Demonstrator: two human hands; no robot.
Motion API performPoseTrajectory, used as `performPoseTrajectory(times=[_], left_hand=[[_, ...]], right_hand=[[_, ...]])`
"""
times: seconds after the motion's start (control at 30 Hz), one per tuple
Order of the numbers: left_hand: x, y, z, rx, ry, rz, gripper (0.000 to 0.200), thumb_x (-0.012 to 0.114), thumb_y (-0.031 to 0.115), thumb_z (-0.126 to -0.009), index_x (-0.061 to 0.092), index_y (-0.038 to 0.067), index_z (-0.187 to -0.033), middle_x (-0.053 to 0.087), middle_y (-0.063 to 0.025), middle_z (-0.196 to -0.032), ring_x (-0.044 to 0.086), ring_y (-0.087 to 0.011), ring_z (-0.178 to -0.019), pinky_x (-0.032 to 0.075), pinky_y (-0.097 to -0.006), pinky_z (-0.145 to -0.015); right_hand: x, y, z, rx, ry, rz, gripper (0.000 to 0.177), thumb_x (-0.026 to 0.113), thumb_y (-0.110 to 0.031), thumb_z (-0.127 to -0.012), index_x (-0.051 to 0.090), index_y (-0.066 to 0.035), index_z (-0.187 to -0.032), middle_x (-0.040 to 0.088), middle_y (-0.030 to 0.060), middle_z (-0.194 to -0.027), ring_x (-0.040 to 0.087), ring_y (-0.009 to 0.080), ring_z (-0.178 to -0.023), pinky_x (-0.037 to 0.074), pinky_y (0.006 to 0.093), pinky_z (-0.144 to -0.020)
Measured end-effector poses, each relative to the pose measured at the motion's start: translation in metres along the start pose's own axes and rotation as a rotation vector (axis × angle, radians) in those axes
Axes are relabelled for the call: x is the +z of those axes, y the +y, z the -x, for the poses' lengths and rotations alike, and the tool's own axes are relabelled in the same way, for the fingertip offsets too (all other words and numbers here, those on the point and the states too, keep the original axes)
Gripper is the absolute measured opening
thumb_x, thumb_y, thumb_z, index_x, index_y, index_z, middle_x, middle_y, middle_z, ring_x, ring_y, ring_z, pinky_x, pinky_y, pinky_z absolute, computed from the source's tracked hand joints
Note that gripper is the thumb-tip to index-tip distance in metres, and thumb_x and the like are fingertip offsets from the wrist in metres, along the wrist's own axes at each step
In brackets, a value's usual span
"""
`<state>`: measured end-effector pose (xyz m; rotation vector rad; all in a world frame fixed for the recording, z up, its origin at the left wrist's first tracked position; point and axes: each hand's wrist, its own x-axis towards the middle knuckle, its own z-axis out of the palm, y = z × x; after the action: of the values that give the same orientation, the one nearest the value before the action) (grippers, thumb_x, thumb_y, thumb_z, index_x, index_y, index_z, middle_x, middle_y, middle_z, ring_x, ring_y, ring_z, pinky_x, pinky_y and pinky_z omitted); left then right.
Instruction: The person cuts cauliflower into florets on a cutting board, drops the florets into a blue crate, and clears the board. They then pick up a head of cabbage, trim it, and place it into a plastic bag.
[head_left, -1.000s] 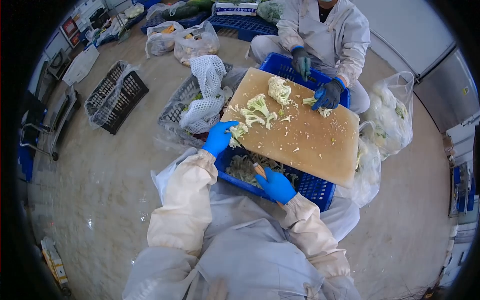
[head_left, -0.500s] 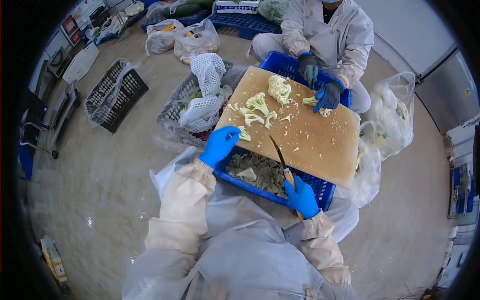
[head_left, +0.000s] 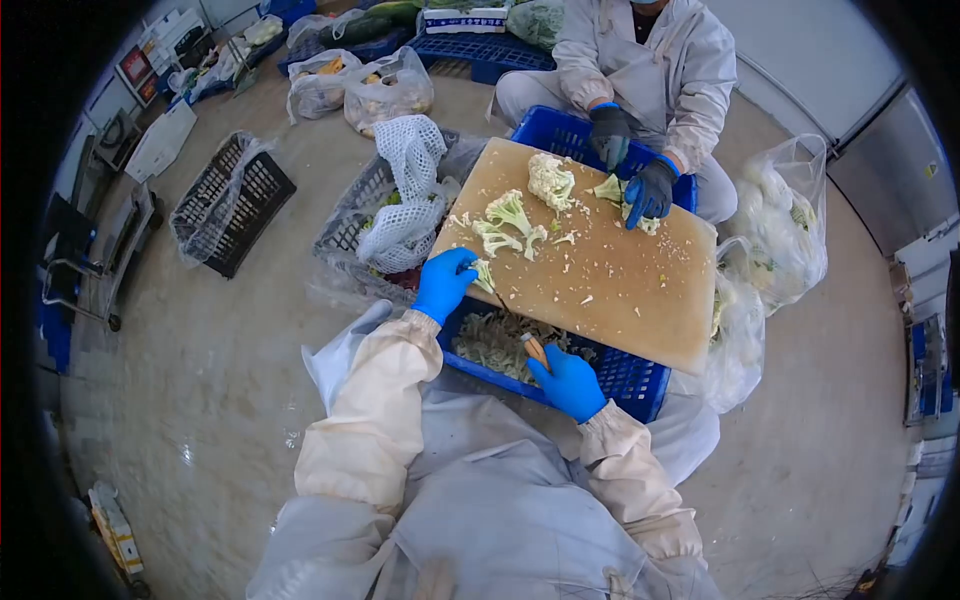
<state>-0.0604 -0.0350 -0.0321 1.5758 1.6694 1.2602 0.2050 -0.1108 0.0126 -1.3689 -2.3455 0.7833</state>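
My left hand (head_left: 443, 285), in a blue glove, has its fingers closed on a small cauliflower floret (head_left: 484, 276) at the near left edge of the cutting board (head_left: 630, 285). My right hand (head_left: 570, 384), also blue-gloved, grips a knife by its wooden handle (head_left: 536, 349). The dark blade points up and left toward the floret; its tip is hard to make out. Several cut cauliflower pieces (head_left: 509, 212) lie just beyond my left hand. Behind them is a larger cauliflower chunk (head_left: 551, 181). White crumbs are scattered over the board.
Under the board sits a blue crate (head_left: 640, 398) holding trimmings (head_left: 495, 345). Across from me, a co-worker's dark-gloved hand (head_left: 650, 192) holds cauliflower. A netting-draped crate (head_left: 345, 222) stands left, bagged cauliflower (head_left: 780, 240) right, and a black crate (head_left: 250, 215) farther left.
My right hand has moved left and slightly up, swinging the knife blade from the board's middle edge toward the floret at my left hand. My left hand stays nearly in place.
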Motion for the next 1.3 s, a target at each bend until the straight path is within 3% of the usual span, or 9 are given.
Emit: performPoseTrajectory(times=[0.67,0.87,0.93,0.97,1.0,1.07,1.1,1.27,1.3], left_hand=[[-0.001,0.013,0.0,0.148,0.023,-0.227,0.026,0.064,0.004,-0.071,0.064,0.008,-0.097,0.059,-0.0093,-0.076,0.057,-0.0192,-0.064,0.048,-0.0298,-0.063],[-0.011,0.021,0.005,0.227,-0.136,-0.325,0.03,0.062,0.008,-0.075,0.063,0.013,-0.105,0.055,-0.0093,-0.082,0.055,-0.0202,-0.071,0.046,-0.0312,-0.068],[-0.022,0.033,0.002,0.107,-0.442,-0.144,0.028,0.061,0.015,-0.076,0.063,0.014,-0.104,0.053,-0.0131,-0.084,0.055,-0.0292,-0.075,0.045,-0.0386,-0.069],[-0.021,0.037,-0.007,0.194,-0.252,-0.184,0.032,0.062,0.02,-0.078,0.061,0.012,-0.108,0.053,-0.0138,-0.087,0.055,-0.03,-0.077,0.045,-0.0382,-0.069],[-0.014,0.039,-0.015,0.193,-0.254,-0.18,0.032,0.062,0.02,-0.078,0.061,0.012,-0.108,0.053,-0.0138,-0.087,0.055,-0.03,-0.077,0.045,-0.0382,-0.069],[0.003,0.042,-0.035,0.027,0.161,-0.313,0.036,0.064,0.02,-0.077,0.059,0.013,-0.112,0.057,-0.0132,-0.091,0.057,-0.0275,-0.081,0.046,-0.0354,-0.071],[0.015,0.028,-0.044,0.02,0.201,-0.254,0.04,0.068,0.019,-0.073,0.059,0.012,-0.111,0.058,-0.0138,-0.093,0.059,-0.0281,-0.082,0.047,-0.0365,-0.072],[0.025,-0.003,-0.074,0.148,0.091,-0.278,0.037,0.068,0.012,-0.067,0.062,0.01,-0.103,0.059,-0.0123,-0.088,0.06,-0.0273,-0.075,0.048,-0.0358,-0.071],[0.015,0.012,-0.073,0.089,-0.038,-0.215,0.033,0.066,0.01,-0.068,0.063,0.011,-0.1,0.059,-0.0136,-0.089,0.058,-0.0305,-0.08,0.047,-0.0382,-0.073]], right_hand=[[0.009,-0.02,-0.032,0.043,-0.012,0.153,0.035,0.051,-0.038,-0.085,0.049,-0.003,-0.085,0.058,0.0195,-0.061,0.058,0.037,-0.056,0.046,0.0473,-0.05],[-0.031,0.0,0.027,0.043,-0.098,0.145,0.036,0.052,-0.038,-0.085,0.05,-0.002,-0.085,0.057,0.0202,-0.059,0.058,0.0371,-0.054,0.045,0.047,-0.048],[-0.046,0.0,0.035,0.04,-0.144,0.118,0.036,0.053,-0.038,-0.085,0.05,-0.002,-0.084,0.057,0.0207,-0.059,0.058,0.0372,-0.055,0.044,0.0473,-0.047],[-0.051,-0.002,0.034,0.066,-0.074,0.075,0.035,0.054,-0.037,-0.085,0.05,-0.002,-0.083,0.056,0.0211,-0.059,0.058,0.0377,-0.055,0.044,0.0474,-0.047],[-0.055,-0.003,0.033,0.093,-0.002,0.032,0.034,0.054,-0.036,-0.084,0.05,-0.002,-0.082,0.056,0.0215,-0.059,0.057,0.0382,-0.055,0.043,0.0476,-0.048],[-0.047,0.003,0.015,0.061,0.029,0.096,0.033,0.055,-0.034,-0.084,0.05,-0.001,-0.082,0.056,0.0214,-0.059,0.057,0.0385,-0.055,0.043,0.0473,-0.048],[-0.045,0.0,0.003,0.064,0.052,0.095,0.033,0.055,-0.034,-0.085,0.05,-0.001,-0.082,0.056,0.0213,-0.06,0.057,0.0385,-0.055,0.044,0.0471,-0.048],[-0.036,0.001,-0.026,0.055,0.037,0.112,0.032,0.055,-0.034,-0.085,0.048,-0.002,-0.081,0.056,0.0213,-0.06,0.056,0.0393,-0.056,0.043,0.0465,-0.049],[-0.036,0.0,-0.027,0.059,0.035,0.11,0.032,0.055,-0.034,-0.085,0.048,-0.002,-0.081,0.056,0.0213,-0.06,0.056,0.0393,-0.056,0.043,0.0465,-0.049]])
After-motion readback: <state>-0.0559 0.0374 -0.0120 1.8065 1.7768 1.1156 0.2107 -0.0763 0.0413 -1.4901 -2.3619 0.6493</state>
